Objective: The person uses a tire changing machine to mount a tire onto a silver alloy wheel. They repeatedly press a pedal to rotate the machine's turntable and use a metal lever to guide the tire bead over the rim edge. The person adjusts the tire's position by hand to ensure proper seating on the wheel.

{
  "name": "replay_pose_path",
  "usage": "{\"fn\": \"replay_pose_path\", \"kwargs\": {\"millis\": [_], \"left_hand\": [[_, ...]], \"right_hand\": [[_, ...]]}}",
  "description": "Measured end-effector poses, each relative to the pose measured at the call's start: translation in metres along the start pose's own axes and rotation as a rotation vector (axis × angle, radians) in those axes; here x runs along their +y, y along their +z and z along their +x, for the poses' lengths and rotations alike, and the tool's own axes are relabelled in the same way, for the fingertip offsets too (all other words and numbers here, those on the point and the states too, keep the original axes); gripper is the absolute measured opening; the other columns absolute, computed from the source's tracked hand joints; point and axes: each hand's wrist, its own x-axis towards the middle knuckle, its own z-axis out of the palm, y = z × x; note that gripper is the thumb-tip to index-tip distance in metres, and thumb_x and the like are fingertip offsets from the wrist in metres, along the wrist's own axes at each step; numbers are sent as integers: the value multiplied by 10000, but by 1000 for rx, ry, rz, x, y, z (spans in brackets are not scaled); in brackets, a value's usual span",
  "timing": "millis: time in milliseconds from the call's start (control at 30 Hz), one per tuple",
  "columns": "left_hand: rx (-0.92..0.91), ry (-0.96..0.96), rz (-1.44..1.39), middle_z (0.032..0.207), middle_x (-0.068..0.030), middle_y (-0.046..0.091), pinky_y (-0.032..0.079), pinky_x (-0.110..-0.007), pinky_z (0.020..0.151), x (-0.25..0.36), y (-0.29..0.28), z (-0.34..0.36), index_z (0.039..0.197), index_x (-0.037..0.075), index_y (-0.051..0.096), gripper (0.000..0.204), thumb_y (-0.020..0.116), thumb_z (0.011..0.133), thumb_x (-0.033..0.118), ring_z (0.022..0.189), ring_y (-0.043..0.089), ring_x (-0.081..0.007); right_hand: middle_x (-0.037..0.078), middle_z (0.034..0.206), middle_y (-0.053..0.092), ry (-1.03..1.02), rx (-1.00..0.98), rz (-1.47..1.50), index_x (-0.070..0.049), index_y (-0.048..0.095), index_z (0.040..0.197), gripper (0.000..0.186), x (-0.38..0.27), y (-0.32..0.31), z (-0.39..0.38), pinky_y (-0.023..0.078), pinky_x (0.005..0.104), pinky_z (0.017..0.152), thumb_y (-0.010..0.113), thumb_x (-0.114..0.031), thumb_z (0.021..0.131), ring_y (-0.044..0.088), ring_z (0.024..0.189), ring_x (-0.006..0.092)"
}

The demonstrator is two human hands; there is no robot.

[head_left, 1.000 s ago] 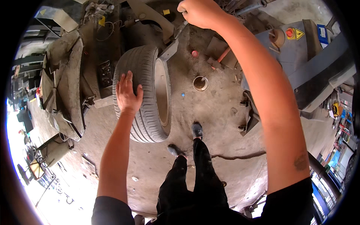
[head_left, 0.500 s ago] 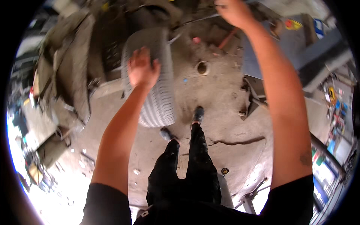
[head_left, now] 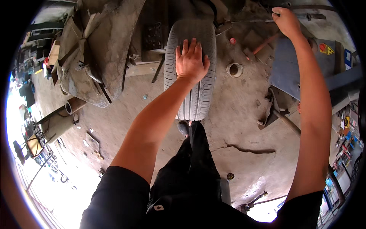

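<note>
A worn car tyre (head_left: 204, 91) stands upright on the concrete floor in front of me, tread facing up toward me. Flat across the top of its tread lies my left hand (head_left: 190, 63), fingers spread and holding nothing. My right hand (head_left: 286, 23) is stretched far out to the upper right, its fingers curled closed. Something dark shows at the fingertips, mostly hidden, and I cannot make out what it is. Near that hand, a thin metal rod (head_left: 251, 21) runs leftward toward the far side of the tyre.
Right of the tyre sit a round open can (head_left: 234, 70) and a red-handled hammer (head_left: 265, 44). Beyond them is a blue-grey metal panel (head_left: 286, 68) with a red button. A large dirty metal sheet (head_left: 110, 57) leans at left. A crack (head_left: 248, 150) crosses the floor.
The view has shifted. The tyre stands straighter and nearer the can, with my left hand still on its tread. My right hand has moved further right, and my feet have shifted toward the tyre.
</note>
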Motion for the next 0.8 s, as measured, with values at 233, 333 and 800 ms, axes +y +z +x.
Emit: {"fn": "replay_pose_path", "kwargs": {"millis": [233,333,800], "left_hand": [[-70,12,98,1642,-129,480,261,-572,1272,1,5,2,1469,79,575,557,595,997,375,1551,378,-373],[-15,54,107,1627,-132,502,277,-577,1263,6,14,3,1459,70,580,547,588,998,364,1536,404,-375],[70,219,118,1581,-180,545,347,-572,1200,6,27,8,1415,15,594,499,583,994,281,1457,487,-432]], "right_hand": [[206,1075,708,-1,-19,80,-59,699,1104,262,-21,-11,-18,533,520,888,636,-280,979,678,1024,431],[242,853,698,-25,40,154,-21,726,835,202,-40,-33,-17,533,585,773,638,-190,902,691,848,463],[279,1010,748,160,-63,377,25,776,972,244,-26,-40,-28,578,562,889,613,-144,908,719,993,465]]}}
